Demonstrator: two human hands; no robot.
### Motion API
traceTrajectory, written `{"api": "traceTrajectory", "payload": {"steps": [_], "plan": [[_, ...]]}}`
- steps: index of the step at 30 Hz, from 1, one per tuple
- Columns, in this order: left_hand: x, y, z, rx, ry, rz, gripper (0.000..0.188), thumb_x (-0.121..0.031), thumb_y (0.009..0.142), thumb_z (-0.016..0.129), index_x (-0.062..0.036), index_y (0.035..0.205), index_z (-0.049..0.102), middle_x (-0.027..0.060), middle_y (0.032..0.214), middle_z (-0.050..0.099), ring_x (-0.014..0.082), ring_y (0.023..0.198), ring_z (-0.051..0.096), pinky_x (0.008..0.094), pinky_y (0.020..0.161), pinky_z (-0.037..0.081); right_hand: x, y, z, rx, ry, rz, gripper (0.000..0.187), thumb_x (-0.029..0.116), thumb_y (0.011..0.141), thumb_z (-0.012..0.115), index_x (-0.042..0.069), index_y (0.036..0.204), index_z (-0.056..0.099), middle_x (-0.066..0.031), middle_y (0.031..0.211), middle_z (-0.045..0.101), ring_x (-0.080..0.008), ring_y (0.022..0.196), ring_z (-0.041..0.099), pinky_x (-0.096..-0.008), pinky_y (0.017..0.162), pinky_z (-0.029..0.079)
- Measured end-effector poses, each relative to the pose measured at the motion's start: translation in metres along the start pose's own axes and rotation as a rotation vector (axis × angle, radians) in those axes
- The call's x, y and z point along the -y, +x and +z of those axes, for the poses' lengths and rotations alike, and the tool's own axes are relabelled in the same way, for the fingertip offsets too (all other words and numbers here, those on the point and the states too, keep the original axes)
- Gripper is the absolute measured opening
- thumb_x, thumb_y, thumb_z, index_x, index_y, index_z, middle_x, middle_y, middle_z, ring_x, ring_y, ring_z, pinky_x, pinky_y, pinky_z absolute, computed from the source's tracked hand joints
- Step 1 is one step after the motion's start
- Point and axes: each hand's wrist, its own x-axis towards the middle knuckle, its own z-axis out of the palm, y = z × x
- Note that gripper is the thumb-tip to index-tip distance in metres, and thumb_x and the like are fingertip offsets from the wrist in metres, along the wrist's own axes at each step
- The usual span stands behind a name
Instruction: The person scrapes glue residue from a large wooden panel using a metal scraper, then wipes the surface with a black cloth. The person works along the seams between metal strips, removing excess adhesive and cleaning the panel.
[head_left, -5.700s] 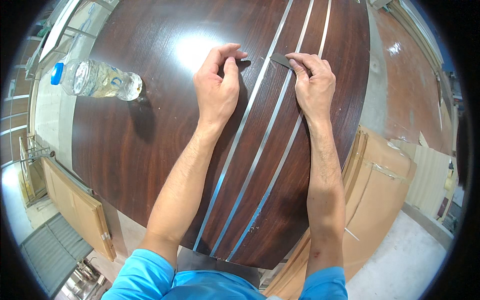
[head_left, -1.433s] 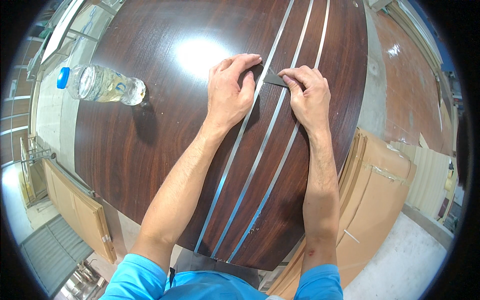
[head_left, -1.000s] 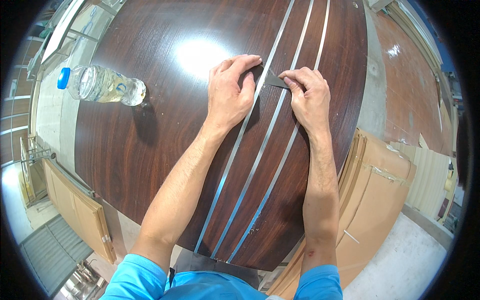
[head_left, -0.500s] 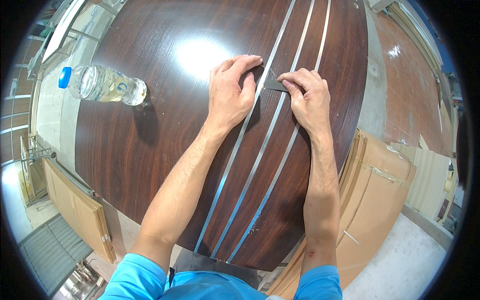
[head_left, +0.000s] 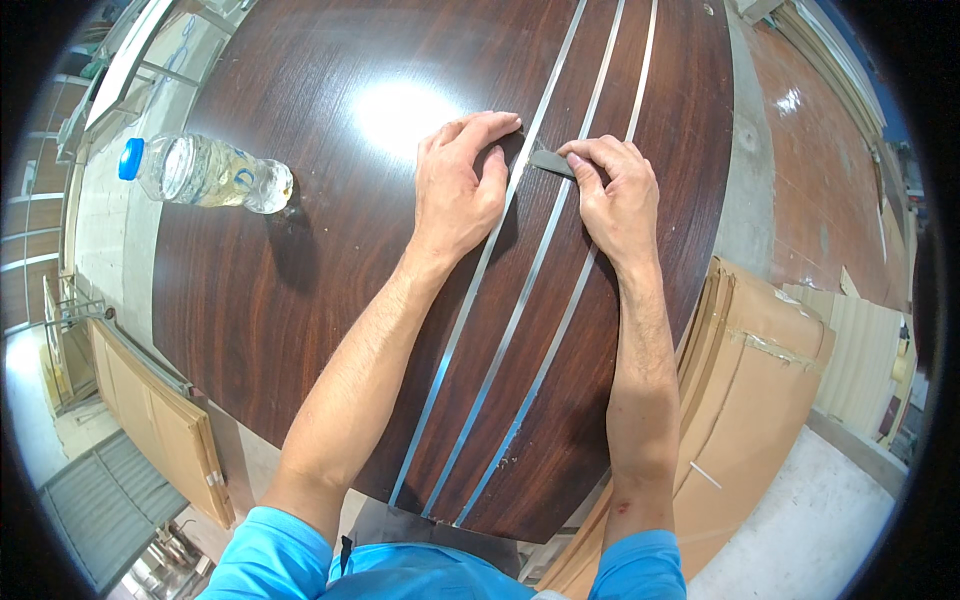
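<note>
A dark wood-grain panel (head_left: 330,330) lies before me with three shiny metal strips running along it, among them the leftmost strip (head_left: 462,315). Just left of that strip, my left hand (head_left: 458,185) rests on the surface, fingers stretched and thumb apart, holding nothing visible. Between the thumb and bent fingers of my right hand (head_left: 620,195) is a small flat grey scraper blade (head_left: 551,163). Its free end points left, beside the leftmost strip, and it reaches over the middle strip. Whether its edge touches the panel I cannot tell.
A clear plastic bottle (head_left: 215,175) with a blue cap is on the left part of the panel. Stacked brown cardboard (head_left: 745,370) stands along the right side, and further wrapped boards (head_left: 150,400) lean at the lower left.
The blade has turned in my right hand, so its end now looks rounded and lies slightly higher. My left hand has barely shifted.
</note>
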Motion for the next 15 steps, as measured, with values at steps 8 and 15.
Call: {"api": "traceTrajectory", "payload": {"steps": [8, 15], "plan": [[-0.0031, 0.0009, -0.0012, -0.002, 0.0, -0.011, 0.038, -0.002, 0.094, 0.054, -0.0076, 0.128, 0.071, 0.0075, 0.125, 0.074, 0.0232, 0.124, 0.064, 0.0429, 0.113, 0.039, 0.0078, -0.0005, -0.0057, 0.053, -0.079, -0.067, 0.011, 0.009, 0.095, 0.07, 0.011, 0.099, 0.08, 0.0008, 0.084, 0.071, -0.0177, 0.08, 0.057, -0.0344, 0.082, 0.043], [-0.0032, -0.0054, -0.0027, 0.021, -0.005, -0.032, 0.037, -0.003, 0.095, 0.057, -0.0095, 0.128, 0.071, 0.0082, 0.126, 0.074, 0.0236, 0.125, 0.063, 0.044, 0.113, 0.039, 0.0041, -0.0056, -0.0104, 0.028, 0.178, 0.013, 0.011, 0.012, 0.097, 0.07, 0.012, 0.097, 0.081, 0.0006, 0.083, 0.071, -0.0157, 0.083, 0.059, -0.0345, 0.081, 0.043]]}}
